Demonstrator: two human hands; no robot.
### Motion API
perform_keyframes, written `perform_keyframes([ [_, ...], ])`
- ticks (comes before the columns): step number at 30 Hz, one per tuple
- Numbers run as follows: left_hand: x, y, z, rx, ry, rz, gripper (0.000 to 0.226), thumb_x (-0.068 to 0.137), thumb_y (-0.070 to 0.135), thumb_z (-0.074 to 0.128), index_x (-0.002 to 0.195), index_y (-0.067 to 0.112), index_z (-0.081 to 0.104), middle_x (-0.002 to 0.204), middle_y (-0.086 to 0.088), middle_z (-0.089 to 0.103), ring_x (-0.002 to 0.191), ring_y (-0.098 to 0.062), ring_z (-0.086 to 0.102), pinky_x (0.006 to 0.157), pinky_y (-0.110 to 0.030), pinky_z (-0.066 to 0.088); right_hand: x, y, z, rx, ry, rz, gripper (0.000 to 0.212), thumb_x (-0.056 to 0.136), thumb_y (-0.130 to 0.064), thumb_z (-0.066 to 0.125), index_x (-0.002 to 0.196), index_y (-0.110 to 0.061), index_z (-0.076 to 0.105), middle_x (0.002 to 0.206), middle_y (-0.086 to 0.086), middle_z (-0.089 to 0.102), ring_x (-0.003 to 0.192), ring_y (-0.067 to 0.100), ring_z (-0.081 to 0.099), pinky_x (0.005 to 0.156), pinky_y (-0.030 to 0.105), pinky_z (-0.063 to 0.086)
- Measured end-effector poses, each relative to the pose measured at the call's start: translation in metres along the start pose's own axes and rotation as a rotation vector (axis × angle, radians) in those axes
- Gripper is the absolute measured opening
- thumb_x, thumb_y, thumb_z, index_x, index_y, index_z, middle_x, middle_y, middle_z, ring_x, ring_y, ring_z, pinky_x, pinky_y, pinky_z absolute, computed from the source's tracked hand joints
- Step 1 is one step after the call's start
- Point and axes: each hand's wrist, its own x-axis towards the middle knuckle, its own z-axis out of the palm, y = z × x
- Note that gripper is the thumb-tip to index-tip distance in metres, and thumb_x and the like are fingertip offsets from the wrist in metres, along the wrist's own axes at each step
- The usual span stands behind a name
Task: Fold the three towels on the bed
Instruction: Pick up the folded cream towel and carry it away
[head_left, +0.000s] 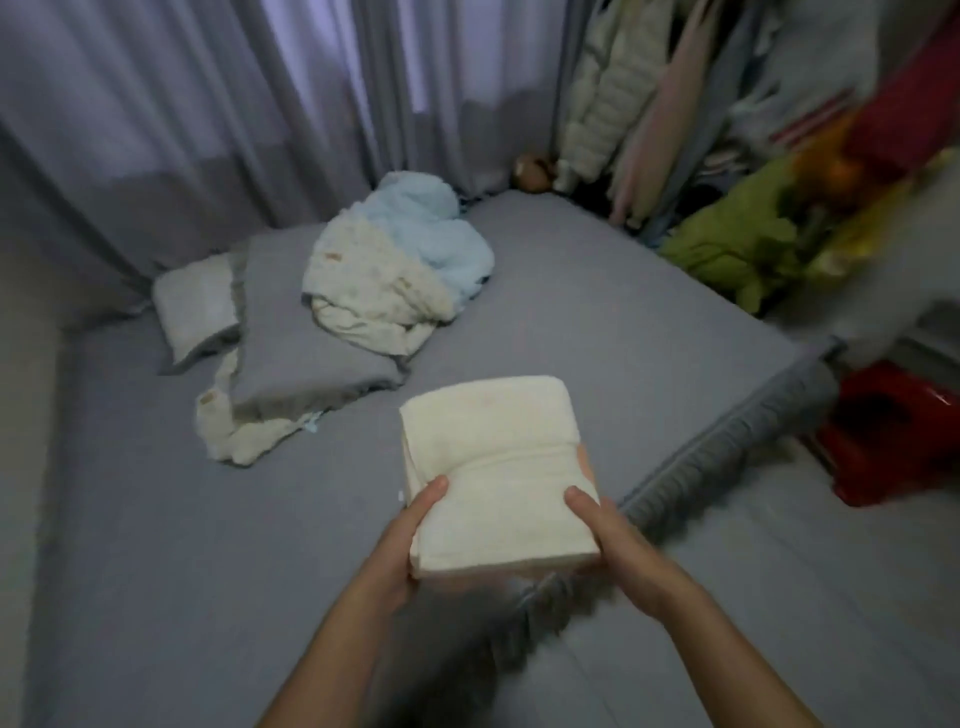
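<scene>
A cream towel (493, 467), folded into a thick rectangle, is held in the air over the near right edge of the grey bed (597, 322). My left hand (405, 540) grips its near left corner with the thumb on top. Gripping the near right side is my right hand (608, 530), thumb on top and fingers underneath. Further back, a crumpled heap of cream and light blue cloth (400, 265) lies on the bed. Another crumpled cream cloth (244, 431) pokes out from under a grey pillow.
Two grey pillows (291, 332) (200, 306) lie at the back left of the bed. Grey curtains (208, 104) hang behind. Hanging clothes (623, 104) and a green and yellow pile (743, 244) stand at the right. A red object (893, 431) sits on the floor beside the bed.
</scene>
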Motion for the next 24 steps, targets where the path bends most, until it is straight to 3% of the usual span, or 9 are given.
perform_keyframes([
  [2,0.019,-0.011,0.072,0.061,-0.102,0.002,0.049,0.077,0.04,0.069,0.119,0.016,0.069,0.115,-0.009,0.073,0.103,-0.022,0.071,0.071,-0.03,0.06,-0.036,0.004,-0.061,0.081,0.126,-0.073,0.072,0.07,-0.068,0.065,0.131,-0.031,0.051,0.118,-0.014,0.069,0.107,0.006,0.066,0.089,0.032,0.054],
  [4,0.037,-0.028,0.141,0.125,-0.2,0.002,0.043,0.079,0.04,0.068,0.116,0.018,0.071,0.115,-0.007,0.073,0.104,-0.021,0.071,0.073,-0.029,0.06,-0.068,0.013,-0.116,0.139,0.265,-0.115,0.066,0.068,-0.068,0.061,0.125,-0.034,0.054,0.109,-0.016,0.072,0.096,0.0,0.068,0.069,0.019,0.055],
  [6,0.05,-0.049,0.205,0.179,-0.293,-0.02,0.039,0.081,0.042,0.068,0.114,0.021,0.073,0.114,-0.006,0.074,0.103,-0.02,0.071,0.072,-0.029,0.06,-0.096,0.025,-0.168,0.175,0.39,-0.105,0.063,0.07,-0.07,0.057,0.123,-0.036,0.055,0.107,-0.013,0.073,0.094,0.005,0.069,0.063,0.02,0.055],
  [10,0.073,-0.093,0.311,0.263,-0.46,-0.159,0.037,0.082,0.047,0.069,0.11,0.024,0.074,0.119,-0.009,0.072,0.105,-0.023,0.07,0.073,-0.032,0.059,-0.132,0.052,-0.255,0.254,0.578,-0.067,0.055,0.07,-0.075,0.052,0.111,-0.041,0.061,0.099,-0.017,0.074,0.091,0.006,0.07,0.068,0.026,0.055],
  [15,0.126,-0.129,0.416,0.337,-0.549,-0.274,0.046,0.076,0.05,0.076,0.114,0.024,0.072,0.118,-0.011,0.072,0.1,-0.028,0.072,0.065,-0.041,0.06,-0.129,0.072,-0.35,0.359,0.744,-0.014,0.063,0.065,-0.076,0.055,0.112,-0.035,0.062,0.101,-0.011,0.075,0.095,0.014,0.069,0.082,0.04,0.058],
  [21,0.217,-0.148,0.544,0.444,-0.617,-0.356,0.051,0.074,0.055,0.076,0.115,0.025,0.072,0.122,-0.011,0.07,0.108,-0.028,0.069,0.073,-0.039,0.059,-0.094,0.062,-0.475,0.471,0.837,-0.005,0.059,0.069,-0.07,0.056,0.113,-0.031,0.064,0.098,-0.013,0.076,0.088,0.01,0.071,0.073,0.038,0.058],
  [24,0.257,-0.149,0.613,0.473,-0.663,-0.422,0.052,0.072,0.055,0.078,0.115,0.025,0.072,0.123,-0.01,0.069,0.108,-0.029,0.069,0.071,-0.041,0.06,-0.08,0.05,-0.541,0.515,0.891,0.019,0.06,0.072,-0.067,0.057,0.117,-0.029,0.062,0.106,-0.007,0.075,0.096,0.017,0.07,0.081,0.044,0.057],
])
